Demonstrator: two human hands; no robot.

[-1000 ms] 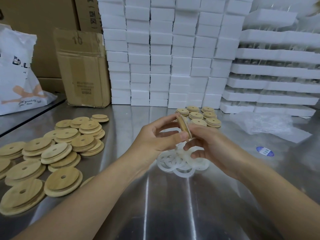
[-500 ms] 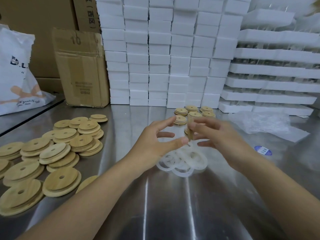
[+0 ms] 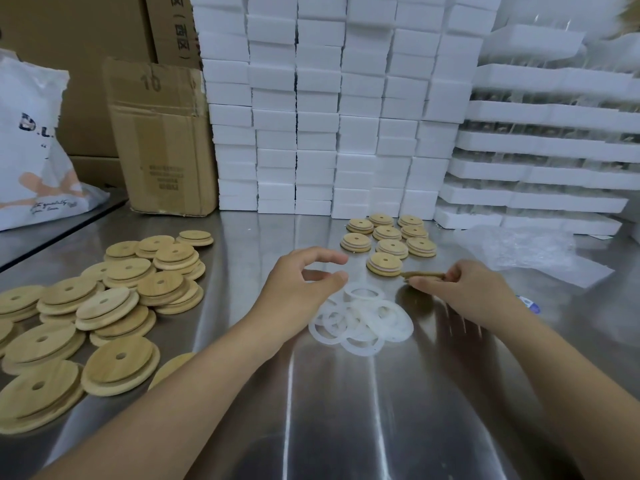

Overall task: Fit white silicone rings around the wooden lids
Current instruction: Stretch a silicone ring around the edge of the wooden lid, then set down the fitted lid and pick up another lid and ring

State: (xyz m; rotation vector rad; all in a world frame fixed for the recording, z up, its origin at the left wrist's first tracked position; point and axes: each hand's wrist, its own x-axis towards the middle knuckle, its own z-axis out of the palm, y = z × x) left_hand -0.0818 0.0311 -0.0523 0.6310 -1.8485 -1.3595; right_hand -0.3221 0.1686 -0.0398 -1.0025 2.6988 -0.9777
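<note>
- Head view: a round, pale wooden lid [image 3: 424,274] is pinched edge-on in the right hand [image 3: 467,294], low over the steel table [image 3: 346,410].
- It is judged light and stiff, best taken by its rim.
- The left hand [image 3: 301,284] is held empty, fingers loosely curled, above a heap of thin white silicone rings [image 3: 362,322], judged soft and stretchy, best lifted by one edge.
- Grouped lids [image 3: 389,240] lie just beyond; a larger lid pile [image 3: 104,306] lies left.
- What the brown cardboard box [image 3: 162,140] and stacked white foam boxes [image 3: 311,116] hold cannot be told.
</note>
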